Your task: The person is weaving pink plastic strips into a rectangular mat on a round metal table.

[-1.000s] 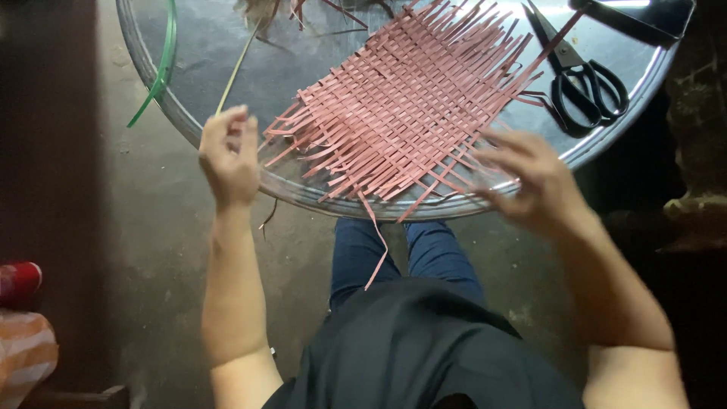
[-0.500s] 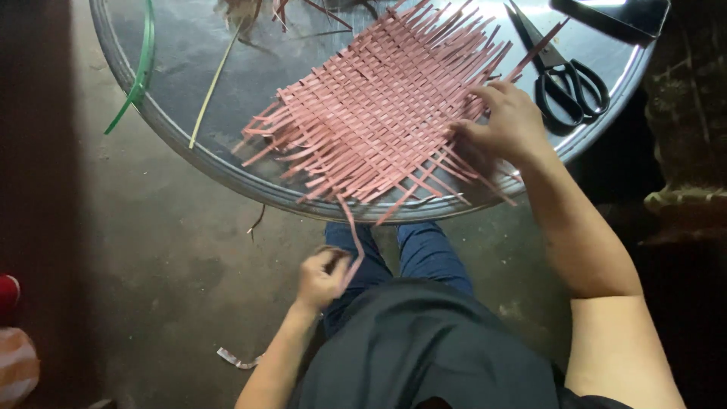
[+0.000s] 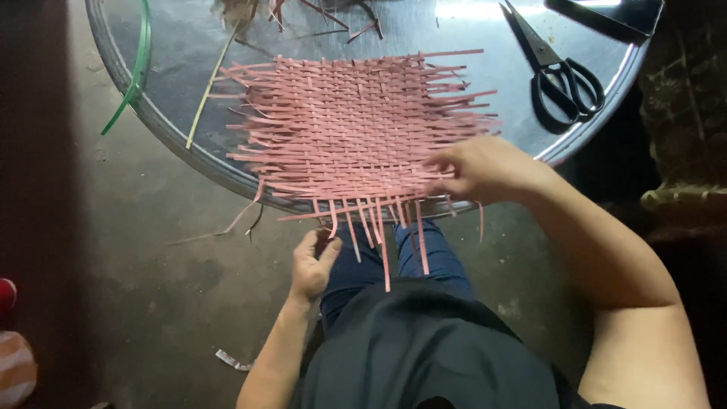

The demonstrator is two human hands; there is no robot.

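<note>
The pink woven strip mat (image 3: pixel 348 136) lies on the round metal tray (image 3: pixel 454 30); likely light, springy, easily unravelled; right hand (image 3: pixel 485 168) presses its 4 o'clock edge, fingers flat; left hand (image 3: pixel 310 261) hangs loosely open, empty, below the mat's 6 o'clock edge.

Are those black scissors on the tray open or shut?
Shut. The black scissors lie flat on the round metal tray, blades together in one point, handle loops side by side.

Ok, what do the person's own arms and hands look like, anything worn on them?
Both arms are bare to the upper arm, with no sleeves showing. The left hand and right hand wear no gloves; no rings, watch or bracelets are visible. Dark top, blue trousers.
</note>
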